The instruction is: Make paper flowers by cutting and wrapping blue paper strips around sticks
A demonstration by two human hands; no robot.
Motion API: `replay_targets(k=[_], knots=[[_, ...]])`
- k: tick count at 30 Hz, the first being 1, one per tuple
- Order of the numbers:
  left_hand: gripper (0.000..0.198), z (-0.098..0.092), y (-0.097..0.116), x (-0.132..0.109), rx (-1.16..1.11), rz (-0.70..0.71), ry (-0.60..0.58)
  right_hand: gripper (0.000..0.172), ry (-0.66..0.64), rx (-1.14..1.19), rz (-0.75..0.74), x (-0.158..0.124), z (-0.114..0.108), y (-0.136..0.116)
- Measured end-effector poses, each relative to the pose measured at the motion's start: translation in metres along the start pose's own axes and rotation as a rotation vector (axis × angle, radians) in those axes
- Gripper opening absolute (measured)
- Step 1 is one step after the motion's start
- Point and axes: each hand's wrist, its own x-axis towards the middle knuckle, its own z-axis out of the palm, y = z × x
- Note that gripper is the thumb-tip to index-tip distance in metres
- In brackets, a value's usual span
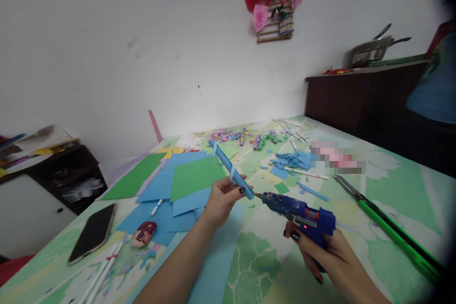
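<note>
Tube of rolled blue paper (225,159) sits pinched in the left grip (220,201); the right grip (337,252) wraps around a blue plastic glue gun (294,206) just beside it.

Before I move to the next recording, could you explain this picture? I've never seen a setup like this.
There is no machine here: these are a person's two bare hands, seen by a single camera worn on the head, looking forward and down. The left hand holds a rolled blue tube. The right hand grips a blue glue gun, its nozzle at the tube's near end. On the patterned tablecloth lie a phone, coloured sheets, blue scraps and a green cutter.
</note>
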Motion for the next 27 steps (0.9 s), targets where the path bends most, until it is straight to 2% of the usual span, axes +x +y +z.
replay_targets(k=[5,10,15,27], knots=[[0.026,0.001,0.001,-0.002,0.001,-0.015,-0.060,0.048,0.028,-0.012,0.002,-0.003,0.001,0.005],[0.025,0.003,0.001,-0.003,0.012,-0.025,-0.064,0.051,0.012,0.007,0.021,-0.004,0.003,0.009],[0.022,0.002,0.001,-0.004,0.030,-0.030,-0.076,0.050,0.055,0.011,0.026,-0.003,0.005,0.010],[0.022,0.000,-0.002,-0.005,0.050,-0.013,-0.097,0.047,0.027,-0.005,0.030,-0.003,0.001,0.017]])
